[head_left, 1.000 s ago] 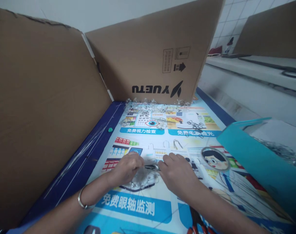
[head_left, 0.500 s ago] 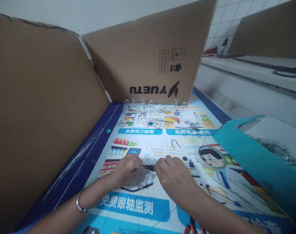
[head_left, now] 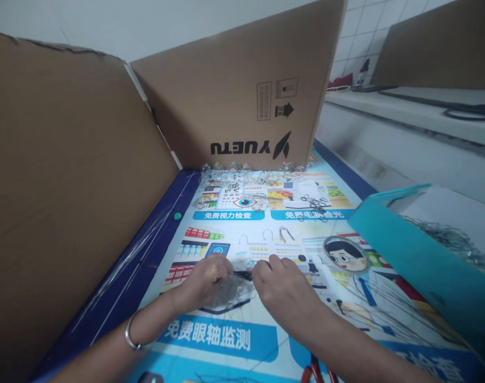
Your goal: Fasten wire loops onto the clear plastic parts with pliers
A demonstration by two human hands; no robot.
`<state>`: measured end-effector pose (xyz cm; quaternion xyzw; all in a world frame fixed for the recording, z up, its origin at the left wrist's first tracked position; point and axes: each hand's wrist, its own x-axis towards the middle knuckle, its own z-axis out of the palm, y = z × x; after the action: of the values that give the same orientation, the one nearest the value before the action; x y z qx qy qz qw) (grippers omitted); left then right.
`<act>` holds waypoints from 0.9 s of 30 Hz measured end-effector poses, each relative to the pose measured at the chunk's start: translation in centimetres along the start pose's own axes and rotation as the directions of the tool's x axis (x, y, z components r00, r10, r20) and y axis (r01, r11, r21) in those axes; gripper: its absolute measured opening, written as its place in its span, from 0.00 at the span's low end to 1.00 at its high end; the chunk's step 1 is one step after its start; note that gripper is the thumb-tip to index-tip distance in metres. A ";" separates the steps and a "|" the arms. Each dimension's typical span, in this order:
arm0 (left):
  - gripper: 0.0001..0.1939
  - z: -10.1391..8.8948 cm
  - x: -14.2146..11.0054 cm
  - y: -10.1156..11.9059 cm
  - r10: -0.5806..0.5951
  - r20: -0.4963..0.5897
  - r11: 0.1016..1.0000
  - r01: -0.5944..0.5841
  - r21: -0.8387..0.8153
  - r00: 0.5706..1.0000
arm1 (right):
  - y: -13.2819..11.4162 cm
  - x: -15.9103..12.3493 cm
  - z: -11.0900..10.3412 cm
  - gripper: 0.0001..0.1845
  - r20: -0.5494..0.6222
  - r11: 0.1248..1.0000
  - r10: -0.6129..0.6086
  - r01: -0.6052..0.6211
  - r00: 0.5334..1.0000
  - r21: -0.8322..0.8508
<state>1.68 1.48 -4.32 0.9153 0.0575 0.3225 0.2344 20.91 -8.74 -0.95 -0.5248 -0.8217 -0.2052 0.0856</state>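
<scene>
My left hand (head_left: 205,280) and my right hand (head_left: 280,287) rest close together on a printed blue poster (head_left: 226,340) that covers the table. Both have their fingers curled and pinch the two ends of a small dark piece (head_left: 243,275) between them. Under the left hand lies a bundle of thin clear and dark wire-like parts (head_left: 226,298). A silver bangle (head_left: 131,332) sits on my left wrist.
Cardboard walls stand at the left (head_left: 66,186) and back (head_left: 234,90). Shiny small parts (head_left: 246,169) lie along the back wall, small black rings (head_left: 316,203) further right. A clear round lens (head_left: 343,253) and a teal box (head_left: 418,266) sit right. Red-handled pliers (head_left: 316,372) lie near.
My hands stayed together on the small dark piece; the right hand shifted slightly left. The view drifted a little.
</scene>
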 end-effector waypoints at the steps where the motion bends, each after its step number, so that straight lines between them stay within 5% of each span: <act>1: 0.07 0.0 0.0 0.0 -0.001 0.002 1.000 0.001 0.001 1.000 | 0.0 0.0 0.0 0.08 0.002 1.000 0.000 0.000 1.000 0.000; 18: 0.07 -0.4 0.4 0.3 -0.082 -0.032 0.996 0.083 0.030 0.996 | 0.3 0.1 1.1 0.07 -0.014 1.000 0.002 -0.002 1.000 0.015; 27: 0.08 -0.9 0.4 -0.1 -0.139 -0.132 0.968 0.163 0.191 0.981 | 2.2 0.3 1.1 0.02 0.057 0.981 0.163 -0.168 0.985 0.096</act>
<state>1.44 2.00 -3.48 0.9066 0.1731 0.3496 0.1609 22.80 -7.22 -1.31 -0.5912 -0.7863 -0.1431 0.1086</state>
